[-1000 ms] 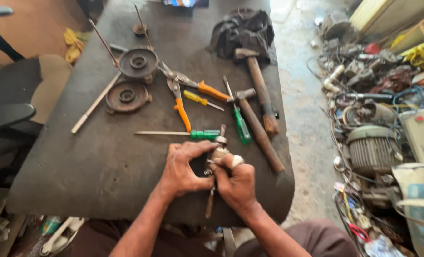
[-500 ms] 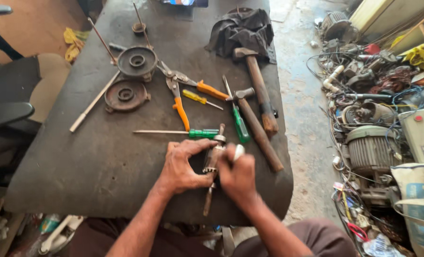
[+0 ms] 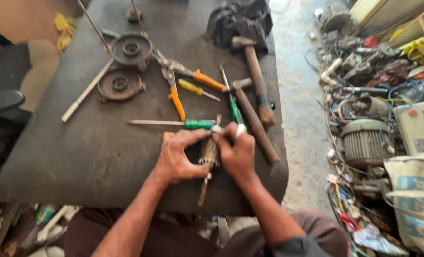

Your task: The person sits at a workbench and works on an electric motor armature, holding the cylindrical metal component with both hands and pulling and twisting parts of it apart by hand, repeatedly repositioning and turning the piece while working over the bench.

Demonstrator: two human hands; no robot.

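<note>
At the near edge of the dark workbench (image 3: 78, 157), a motor armature (image 3: 209, 154) lies with its long axis running toward and away from the person, its shaft tip pointing at them. Its core looks coppery and worn. The left hand (image 3: 176, 157) and right hand (image 3: 238, 152) both clasp it, fingers curled. A green-handled screwdriver (image 3: 197, 124) lies just beyond.

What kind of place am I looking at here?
Probably a small motor repair workshop: wooden-handled hammers and orange-handled pliers lie on a dark worn workbench, and a ribbed grey electric motor sits among scrap on the floor.
</note>
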